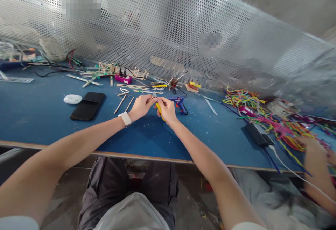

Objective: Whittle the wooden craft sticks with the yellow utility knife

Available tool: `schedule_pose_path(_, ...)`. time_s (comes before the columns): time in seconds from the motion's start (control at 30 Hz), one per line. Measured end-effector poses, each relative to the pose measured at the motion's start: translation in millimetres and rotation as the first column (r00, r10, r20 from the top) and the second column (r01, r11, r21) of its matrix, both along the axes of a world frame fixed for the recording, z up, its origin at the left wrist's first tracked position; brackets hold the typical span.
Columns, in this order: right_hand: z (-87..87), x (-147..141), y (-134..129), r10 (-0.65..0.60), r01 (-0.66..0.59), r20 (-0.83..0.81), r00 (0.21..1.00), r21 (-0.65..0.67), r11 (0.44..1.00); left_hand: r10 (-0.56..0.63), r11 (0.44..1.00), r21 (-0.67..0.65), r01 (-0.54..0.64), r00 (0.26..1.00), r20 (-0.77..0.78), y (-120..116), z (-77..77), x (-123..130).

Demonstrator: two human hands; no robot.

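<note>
Both of my hands meet over the blue table, fingertips nearly touching. My right hand is closed around a yellow utility knife, whose handle slants down under the palm. A small grey tip, apparently its blade, shows above the fingers. My left hand pinches a thin wooden stick, mostly hidden by the fingers. Beyond the right hand, a blue glue gun lies on its side. Left of my left hand are two loose wooden sticks and a small triangle of joined sticks.
A black phone and a white mouse-shaped object lie at left. Behind stand a pink power strip and a perforated metal screen. At right are colourful pipe cleaners, a black power bank and another person's hand.
</note>
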State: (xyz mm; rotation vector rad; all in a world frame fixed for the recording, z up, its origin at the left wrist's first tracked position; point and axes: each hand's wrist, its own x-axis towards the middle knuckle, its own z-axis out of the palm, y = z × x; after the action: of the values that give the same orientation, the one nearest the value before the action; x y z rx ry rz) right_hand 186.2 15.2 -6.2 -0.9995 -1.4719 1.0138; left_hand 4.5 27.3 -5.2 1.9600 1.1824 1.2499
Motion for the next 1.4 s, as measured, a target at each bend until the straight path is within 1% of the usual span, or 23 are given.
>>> schedule_pose_path(0.27,0.0,3.0,0.9,0.017,-0.018,0.050,0.999,0.022,1.000,-0.001,0.999,0.038,0.004,0.996,-0.085,-4.9,6.8,-2.5)
schedule_pose_path(0.4,1.4,4.2,2.0,0.039,-0.038,0.030,0.999,-0.016,0.999,-0.007,0.999,0.039,0.011,0.995,-0.096,-6.6,9.4,-3.2)
schedule_pose_path(0.63,0.7,3.4,3.0,0.045,-0.045,0.014,0.999,-0.031,0.999,-0.035,0.998,0.051,0.039,0.996,-0.079,-2.1,3.7,-4.7)
schedule_pose_path(0.83,-0.3,1.8,2.4,0.025,-0.026,-0.021,0.999,-0.018,1.000,-0.040,0.999,0.024,0.041,0.998,-0.047,0.6,1.9,-5.3)
schedule_pose_path(0.97,-0.6,1.0,1.6,0.016,-0.016,-0.026,1.000,-0.006,1.000,-0.018,1.000,-0.004,0.018,0.999,-0.046,-1.4,4.9,-5.4)
schedule_pose_path(1.17,0.1,0.0,0.1,0.004,-0.004,-0.028,1.000,-0.005,1.000,0.015,1.000,-0.008,-0.015,0.998,-0.061,-5.0,8.6,-3.8)
schedule_pose_path(1.4,1.5,-1.6,-2.1,-0.008,0.008,-0.043,0.999,0.015,1.000,0.058,0.998,-0.026,-0.058,0.998,-0.021,-6.5,9.7,-1.5)
